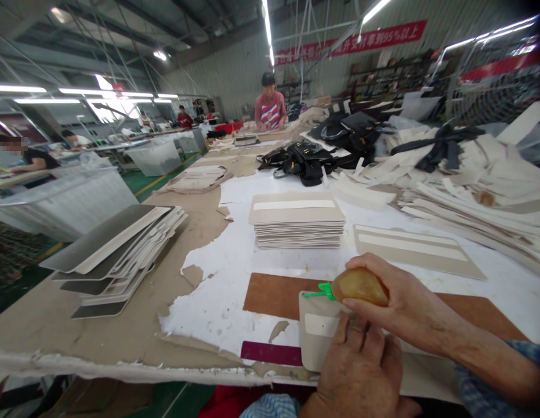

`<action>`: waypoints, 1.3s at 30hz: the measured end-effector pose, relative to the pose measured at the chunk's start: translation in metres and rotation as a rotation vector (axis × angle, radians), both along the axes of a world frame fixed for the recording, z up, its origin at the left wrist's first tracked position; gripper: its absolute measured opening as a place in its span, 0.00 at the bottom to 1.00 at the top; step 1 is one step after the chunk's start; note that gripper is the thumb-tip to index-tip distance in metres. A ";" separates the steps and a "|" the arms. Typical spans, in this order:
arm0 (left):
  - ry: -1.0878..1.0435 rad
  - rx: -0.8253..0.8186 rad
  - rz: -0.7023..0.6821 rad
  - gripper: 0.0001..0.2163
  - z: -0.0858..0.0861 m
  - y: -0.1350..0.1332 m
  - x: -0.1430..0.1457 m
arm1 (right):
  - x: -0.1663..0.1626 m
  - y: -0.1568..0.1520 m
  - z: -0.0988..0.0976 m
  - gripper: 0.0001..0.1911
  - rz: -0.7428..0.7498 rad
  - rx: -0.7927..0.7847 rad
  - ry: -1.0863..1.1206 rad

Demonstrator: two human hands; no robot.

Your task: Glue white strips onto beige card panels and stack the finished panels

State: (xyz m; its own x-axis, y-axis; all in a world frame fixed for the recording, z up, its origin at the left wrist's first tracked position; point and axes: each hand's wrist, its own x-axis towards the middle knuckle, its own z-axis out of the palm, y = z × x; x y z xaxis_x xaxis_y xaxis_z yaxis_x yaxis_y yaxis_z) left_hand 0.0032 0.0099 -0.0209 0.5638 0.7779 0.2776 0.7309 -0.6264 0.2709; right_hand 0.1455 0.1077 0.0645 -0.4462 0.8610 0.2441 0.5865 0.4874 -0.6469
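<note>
My right hand is closed around a small amber squeeze bottle with a green nozzle pointing left. The nozzle tip hangs over a beige cut panel bearing a white strip, which lies on a brown board at the table's near edge. My left hand presses flat on that panel, fingers stretched out and together, just below the bottle.
A neat stack of beige panels sits ahead; a single striped panel lies right. Grey-and-white sheets fan out left. Heaps of strips and black bags fill the back right. A person stands at the far end.
</note>
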 end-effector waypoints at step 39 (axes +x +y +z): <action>0.016 -0.164 0.056 0.35 0.016 -0.003 0.003 | 0.007 0.011 0.039 0.17 0.091 0.141 -0.241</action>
State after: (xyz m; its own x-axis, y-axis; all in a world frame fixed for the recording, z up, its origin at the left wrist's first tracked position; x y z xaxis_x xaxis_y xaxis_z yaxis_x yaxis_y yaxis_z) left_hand 0.0061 0.0064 -0.0050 0.5212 0.8426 0.1354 0.7687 -0.5324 0.3544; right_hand 0.1529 0.1188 0.1032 -0.5793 0.7802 0.2361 0.6650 0.6199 -0.4166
